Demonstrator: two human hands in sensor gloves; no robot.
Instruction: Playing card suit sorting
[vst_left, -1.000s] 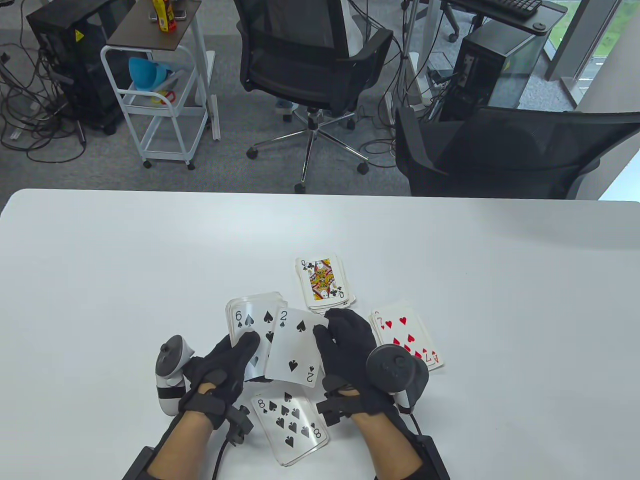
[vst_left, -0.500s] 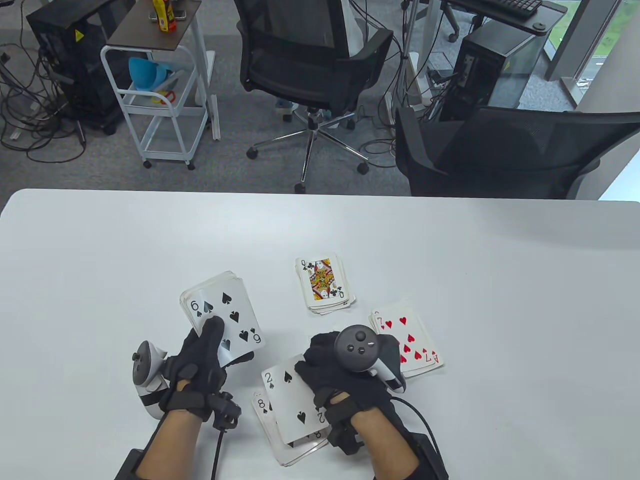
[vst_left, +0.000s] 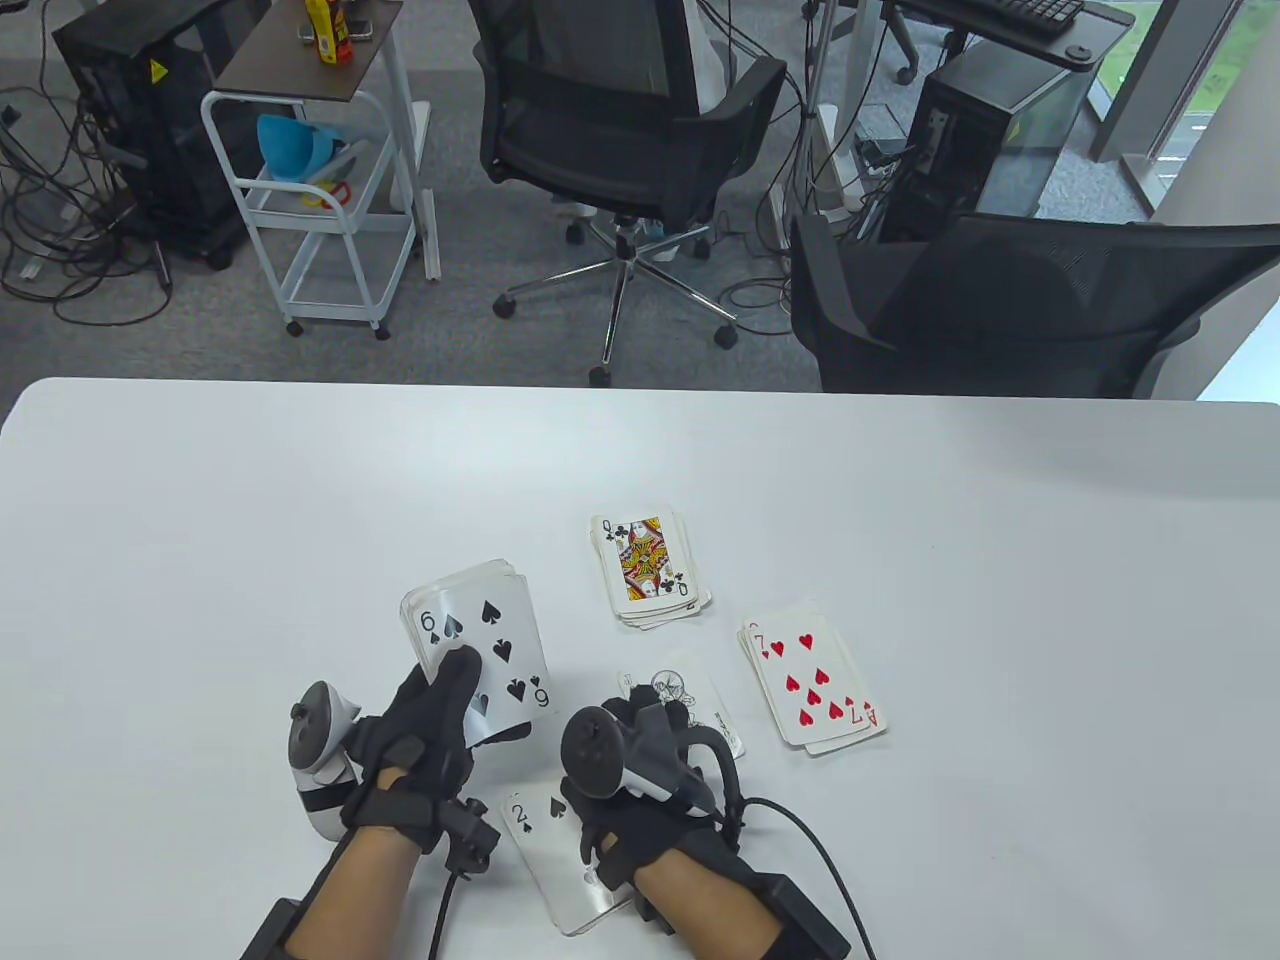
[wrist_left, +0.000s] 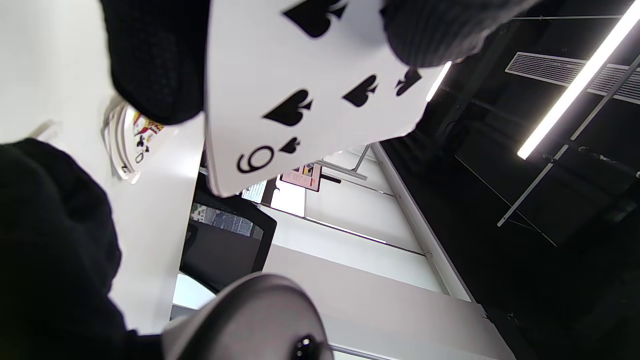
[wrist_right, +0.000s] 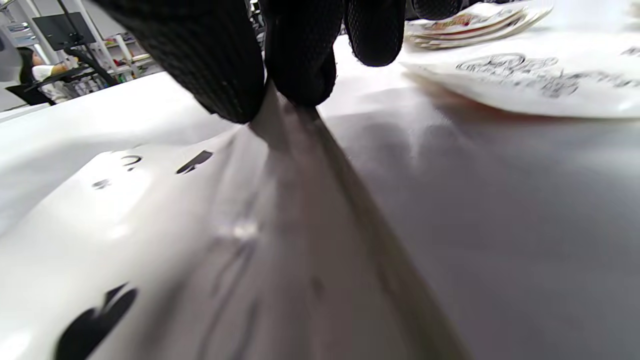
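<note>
My left hand (vst_left: 455, 690) grips the unsorted deck (vst_left: 480, 640), six of spades face up; the left wrist view shows that deck (wrist_left: 300, 100) from below with gloved fingers (wrist_left: 155, 65) round it. My right hand (vst_left: 610, 810) is low over the spade pile, thumb and fingertips (wrist_right: 295, 65) pinching the far right corner of the two of spades (vst_left: 535, 830), which lies on top of the pile. A club pile topped by the queen (vst_left: 650, 560) lies further back. A heart pile topped by the seven (vst_left: 815, 685) lies to the right.
A single joker card (vst_left: 700, 690) lies face up between my right hand and the heart pile, and shows in the right wrist view (wrist_right: 540, 85). The white table (vst_left: 1000, 600) stretches wide on both sides. Two office chairs (vst_left: 1000, 300) stand beyond its far edge.
My right hand carried the two of spades down and left onto the eight of spades pile, uncovering the joker. My left hand swung the deck left, then partly back.
</note>
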